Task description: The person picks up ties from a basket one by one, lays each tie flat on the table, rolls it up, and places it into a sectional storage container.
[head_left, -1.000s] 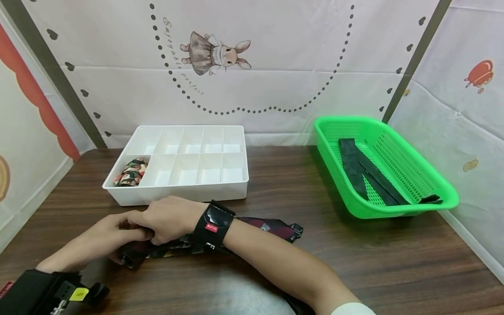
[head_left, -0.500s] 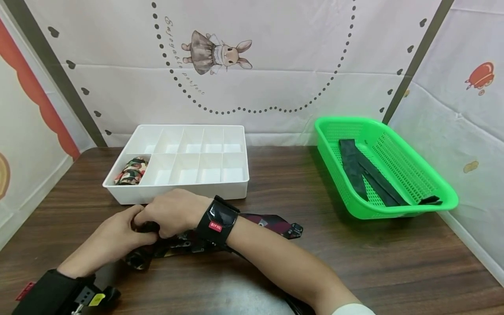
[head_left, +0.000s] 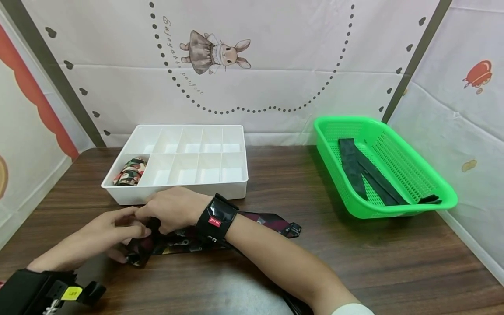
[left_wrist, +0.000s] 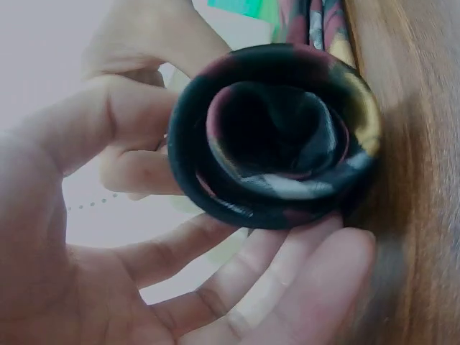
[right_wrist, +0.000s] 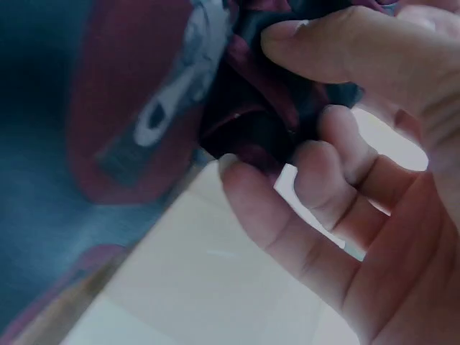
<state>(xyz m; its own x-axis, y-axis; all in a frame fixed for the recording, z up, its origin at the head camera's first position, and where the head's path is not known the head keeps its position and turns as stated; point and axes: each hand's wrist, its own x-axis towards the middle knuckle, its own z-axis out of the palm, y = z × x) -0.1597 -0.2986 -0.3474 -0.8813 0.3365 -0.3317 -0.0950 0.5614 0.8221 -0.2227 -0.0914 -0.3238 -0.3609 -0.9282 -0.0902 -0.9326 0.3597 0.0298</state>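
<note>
We see both hands at the near left of the table (head_left: pixel 354 271), working one dark patterned tie (head_left: pixel 185 240). The tie's left end is wound into a tight roll (left_wrist: pixel 269 136); the rest lies flat on the wood, running right under the right wrist to a narrow tip (head_left: pixel 293 228) near the middle of the table.

Our left hand (head_left: pixel 114 227) cups the roll from the left. In the left wrist view its fingers (left_wrist: pixel 287 280) curl under the coil and the thumb lies along its upper left side, so this grip is closed round the roll. Our right hand (head_left: pixel 173 209) comes over from the right, and its thumb and fingertips (right_wrist: pixel 323 50) pinch the dark red and black cloth at the coil; this grip, too, is pressed on the tie. The two hands meet at the roll, touching or nearly so.

Just beyond the hands stands a white divided tray (head_left: pixel 244 181). Its near-left compartment holds another rolled, camouflage-patterned tie (head_left: pixel 130 171). At the far right of the table, well apart from the hands, sits a green plastic basket (head_left: pixel 393 210) with a flat black tie (head_left: pixel 362 170) lying inside. A black strap (head_left: pixel 216 217) circles the right wrist, and a black cuff (head_left: pixel 27 291) shows on the left forearm at the near edge.
</note>
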